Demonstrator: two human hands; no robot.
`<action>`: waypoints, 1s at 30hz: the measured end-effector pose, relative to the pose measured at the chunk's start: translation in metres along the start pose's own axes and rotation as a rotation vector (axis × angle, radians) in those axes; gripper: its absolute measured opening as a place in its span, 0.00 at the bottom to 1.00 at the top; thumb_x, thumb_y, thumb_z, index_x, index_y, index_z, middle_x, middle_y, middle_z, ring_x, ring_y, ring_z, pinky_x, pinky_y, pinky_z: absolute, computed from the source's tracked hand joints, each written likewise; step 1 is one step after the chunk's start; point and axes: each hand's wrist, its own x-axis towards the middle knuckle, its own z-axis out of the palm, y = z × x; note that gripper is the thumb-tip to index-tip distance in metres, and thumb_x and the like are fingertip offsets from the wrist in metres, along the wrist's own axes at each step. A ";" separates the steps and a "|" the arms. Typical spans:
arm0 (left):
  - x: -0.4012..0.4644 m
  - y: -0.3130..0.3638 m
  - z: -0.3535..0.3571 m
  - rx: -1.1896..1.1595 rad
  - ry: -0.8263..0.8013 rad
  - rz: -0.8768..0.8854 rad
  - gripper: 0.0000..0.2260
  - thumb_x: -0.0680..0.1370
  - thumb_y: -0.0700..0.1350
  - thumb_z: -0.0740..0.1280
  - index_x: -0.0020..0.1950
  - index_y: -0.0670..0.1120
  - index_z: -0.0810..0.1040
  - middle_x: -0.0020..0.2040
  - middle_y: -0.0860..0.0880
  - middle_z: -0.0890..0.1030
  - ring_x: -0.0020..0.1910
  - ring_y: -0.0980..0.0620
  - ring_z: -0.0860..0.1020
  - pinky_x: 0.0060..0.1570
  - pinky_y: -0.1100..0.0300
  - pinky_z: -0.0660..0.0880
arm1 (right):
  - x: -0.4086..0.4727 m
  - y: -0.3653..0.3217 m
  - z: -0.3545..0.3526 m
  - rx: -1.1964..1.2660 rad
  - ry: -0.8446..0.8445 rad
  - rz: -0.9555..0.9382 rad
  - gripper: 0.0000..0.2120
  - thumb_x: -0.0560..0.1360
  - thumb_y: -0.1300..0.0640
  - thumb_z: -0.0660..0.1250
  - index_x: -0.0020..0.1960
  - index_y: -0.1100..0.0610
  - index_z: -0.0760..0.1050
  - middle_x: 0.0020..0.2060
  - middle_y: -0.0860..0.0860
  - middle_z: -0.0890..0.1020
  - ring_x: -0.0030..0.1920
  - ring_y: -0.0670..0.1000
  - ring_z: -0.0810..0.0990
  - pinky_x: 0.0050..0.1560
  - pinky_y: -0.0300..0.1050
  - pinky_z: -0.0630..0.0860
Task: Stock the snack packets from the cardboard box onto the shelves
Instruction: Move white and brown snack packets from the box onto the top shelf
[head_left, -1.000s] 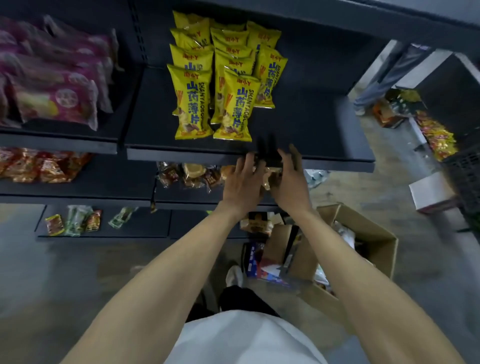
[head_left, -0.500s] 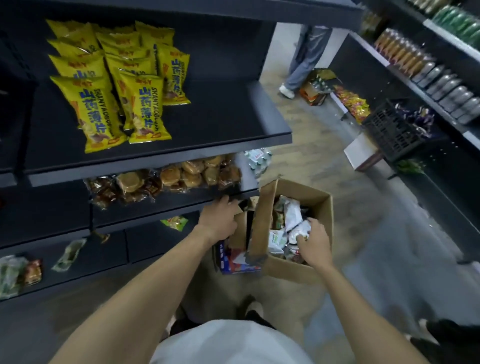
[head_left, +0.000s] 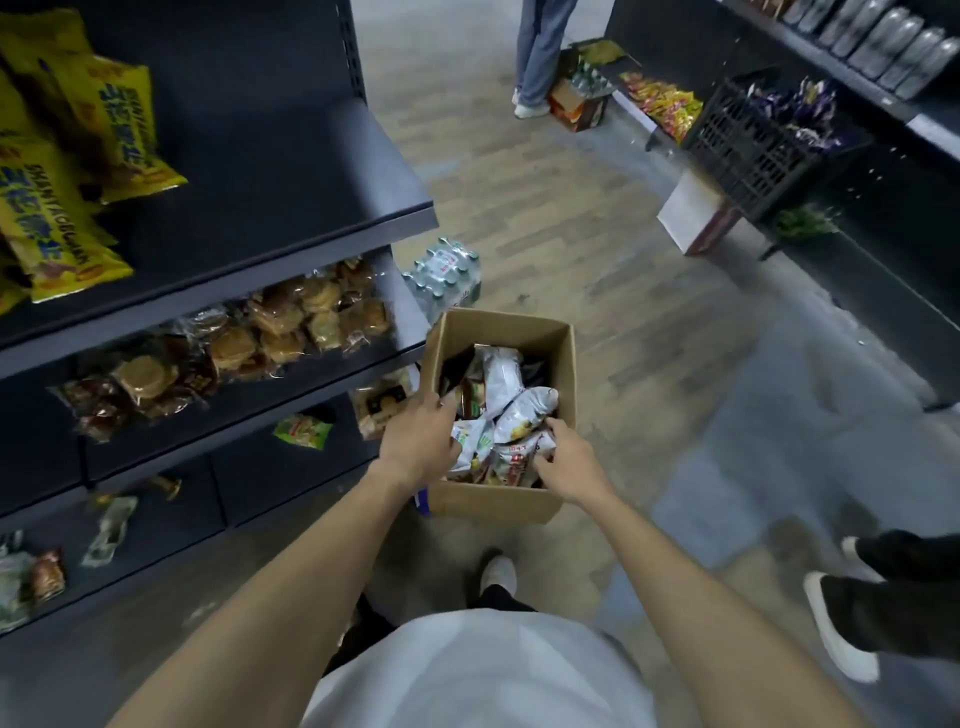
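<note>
Dim aisle — wood-plank floor (head_left: 545, 218), dark metal shelving (head_left: 291, 208) either side, black crate (head_left: 748, 150) opposite.

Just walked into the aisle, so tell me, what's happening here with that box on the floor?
A person is restocking. Both hands are down in an open cardboard box on the floor beside the shelves. The left hand and the right hand are reaching among the snack packets inside, apparently gathering some. Nothing has been lifted out yet.
</note>
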 end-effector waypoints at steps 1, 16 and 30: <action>0.003 0.007 0.002 0.001 -0.013 -0.008 0.15 0.76 0.49 0.64 0.60 0.47 0.68 0.58 0.46 0.73 0.53 0.44 0.74 0.35 0.55 0.69 | 0.003 0.004 -0.001 -0.001 -0.010 -0.008 0.30 0.78 0.57 0.64 0.77 0.57 0.58 0.70 0.55 0.70 0.71 0.56 0.67 0.68 0.48 0.66; 0.009 0.044 0.050 -0.092 -0.380 0.089 0.12 0.78 0.48 0.61 0.58 0.45 0.74 0.53 0.44 0.77 0.54 0.44 0.76 0.46 0.52 0.73 | 0.033 0.015 0.016 0.042 -0.228 0.055 0.31 0.78 0.55 0.66 0.76 0.60 0.57 0.71 0.58 0.69 0.70 0.58 0.68 0.65 0.47 0.68; 0.059 0.024 0.092 -0.013 -0.455 -0.173 0.23 0.76 0.41 0.65 0.69 0.39 0.63 0.65 0.39 0.68 0.63 0.40 0.70 0.55 0.51 0.72 | 0.055 0.003 0.028 0.291 0.022 0.309 0.29 0.76 0.55 0.68 0.74 0.57 0.61 0.68 0.54 0.72 0.67 0.56 0.72 0.63 0.47 0.70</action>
